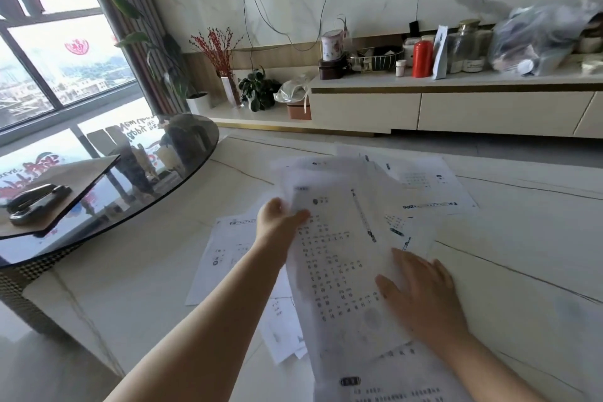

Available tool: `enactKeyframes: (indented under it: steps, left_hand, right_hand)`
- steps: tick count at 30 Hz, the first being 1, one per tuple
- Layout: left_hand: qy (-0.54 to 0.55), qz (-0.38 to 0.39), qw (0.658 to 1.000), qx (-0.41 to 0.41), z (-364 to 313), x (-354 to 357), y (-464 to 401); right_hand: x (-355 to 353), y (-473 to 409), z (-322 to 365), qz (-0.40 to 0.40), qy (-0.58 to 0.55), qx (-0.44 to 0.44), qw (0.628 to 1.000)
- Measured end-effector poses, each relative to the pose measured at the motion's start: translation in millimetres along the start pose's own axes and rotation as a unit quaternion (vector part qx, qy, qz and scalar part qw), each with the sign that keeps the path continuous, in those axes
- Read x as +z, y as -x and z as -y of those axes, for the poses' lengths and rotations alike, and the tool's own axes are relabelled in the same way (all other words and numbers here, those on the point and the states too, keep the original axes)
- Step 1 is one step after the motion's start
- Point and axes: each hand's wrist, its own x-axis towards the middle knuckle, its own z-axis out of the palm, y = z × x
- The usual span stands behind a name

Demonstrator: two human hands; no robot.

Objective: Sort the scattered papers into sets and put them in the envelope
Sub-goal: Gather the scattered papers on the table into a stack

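Head view. Left hand (280, 222), frame centre: thumb and fingers pinching the top sheet (339, 271). Right hand (421, 287), lower right: fingers straight, spread, pressing that sheet's edge. Scattered papers (424, 186) on white table (522, 271). Envelope (65, 179), brown, left, on glass table (182, 153); stapler (36, 202) upon it.

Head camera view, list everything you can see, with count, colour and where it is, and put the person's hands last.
Papers: many, exact count unclear, white with black print, scattered and overlapping on the white table.
Held sheet: one, white, printed grid, lifted over the pile.
Stapler: one, black, on the brown envelope, far left.
Round glass tabletop: one, dark, left, under the envelope.
Red canister: one, on the long cream cabinet.
Plastic bag: one, clear, full, right end of the cabinet.
Potted plant: one, green, low shelf by the window.
Left hand: pinches the held sheet's upper left edge.
Right hand: flat on the sheet's right side.
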Motion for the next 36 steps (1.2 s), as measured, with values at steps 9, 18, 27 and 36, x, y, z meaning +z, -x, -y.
enactKeyframes:
  steps: [9,18,27,36]
  left_hand:
    - [0.087,0.012,0.996,0.028,-51,-14,42]
    - [0.119,-0.039,0.978,-0.167,39,-41,28]
    - [0.051,0.058,0.983,-0.165,94,-41,31]
    - [-0.008,0.125,0.979,-0.163,109,-47,98]
  right_hand:
    - [-75,-16,25,0.040,-0.247,0.019,0.968]
    - [-19,7,3,0.111,0.134,0.019,0.985]
    - [-46,6,-3,0.130,0.024,-0.012,0.991]
    - [-65,125,-14,0.122,0.032,0.047,0.991]
